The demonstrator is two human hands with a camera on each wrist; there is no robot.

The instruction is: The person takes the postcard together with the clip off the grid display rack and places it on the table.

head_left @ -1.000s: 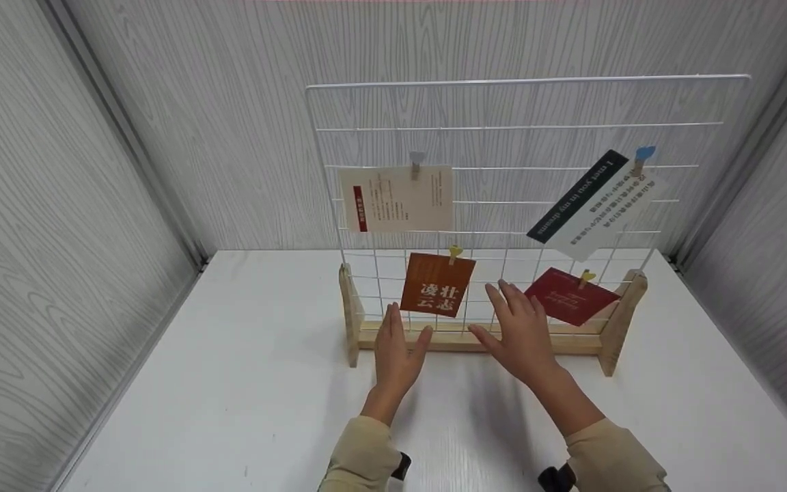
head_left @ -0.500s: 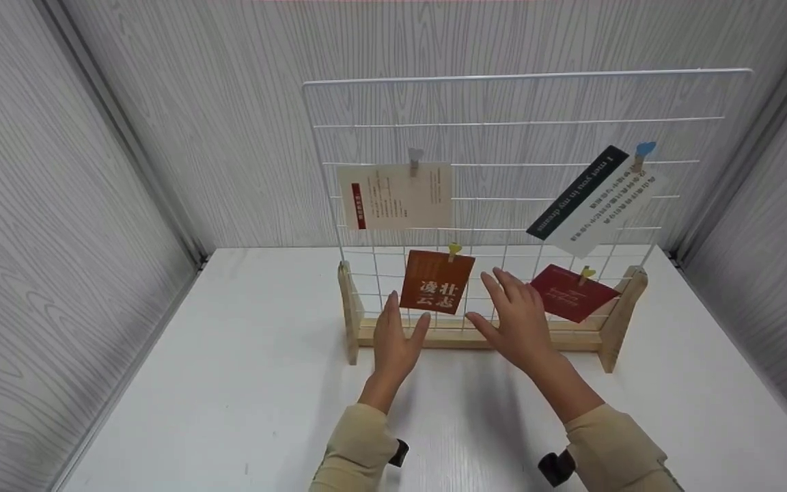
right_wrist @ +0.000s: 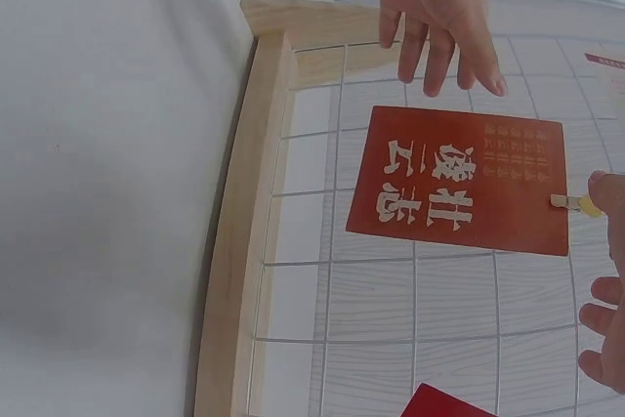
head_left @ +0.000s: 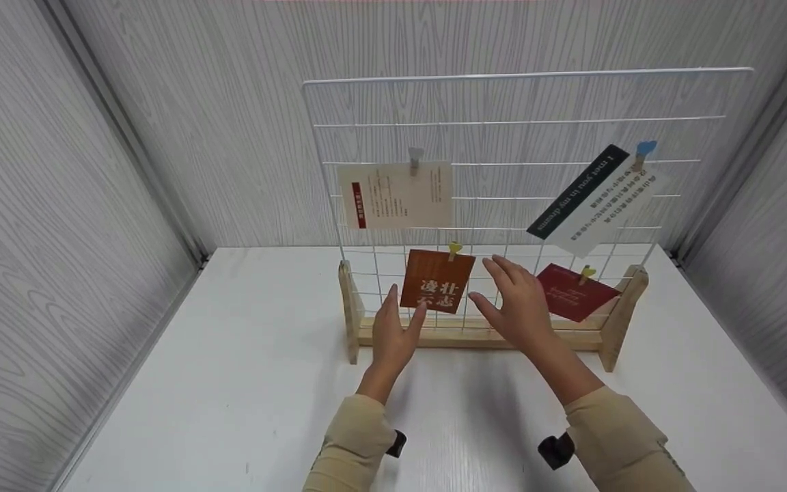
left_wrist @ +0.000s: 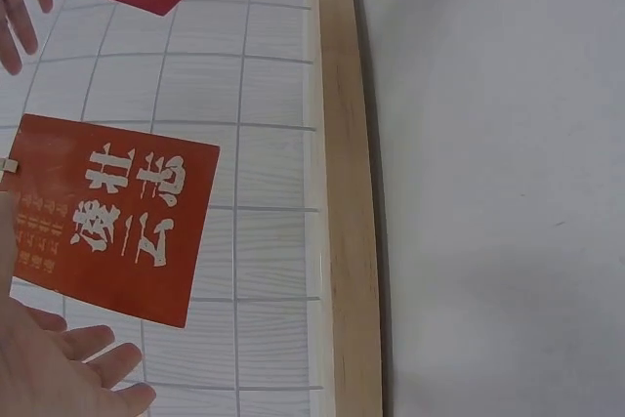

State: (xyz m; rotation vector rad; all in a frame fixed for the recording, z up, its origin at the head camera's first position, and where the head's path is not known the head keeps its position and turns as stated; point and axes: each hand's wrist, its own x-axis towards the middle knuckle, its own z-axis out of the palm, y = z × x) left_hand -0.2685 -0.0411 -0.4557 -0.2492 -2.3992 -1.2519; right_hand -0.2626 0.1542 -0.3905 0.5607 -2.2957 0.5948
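Observation:
An orange-red card (head_left: 437, 277) with white characters hangs tilted on a white wire grid (head_left: 503, 198), held by a yellow clothespin (head_left: 455, 249). My left hand (head_left: 393, 338) is at the card's lower left, fingers straight and thumb spread, holding nothing. To the right of the card my right hand (head_left: 520, 304) has its fingers extended, the thumb apart, and is empty. In the right wrist view the right hand's fingertips are close to the clothespin (right_wrist: 578, 204); whether they touch it I cannot tell. A dark red card (head_left: 574, 294) hangs partly behind the right hand.
The grid stands in a wooden base (head_left: 448, 338) on a white table (head_left: 264, 383). Above hang a cream card (head_left: 397, 198) with a grey clip and a slanted black-and-white card (head_left: 591, 205) with a blue clip. Wood-grain panels (head_left: 243, 123) surround the table.
Both hands have risen slightly toward the orange-red card. The left thumb now overlaps its lower edge in the head view. The cards stay on the grid.

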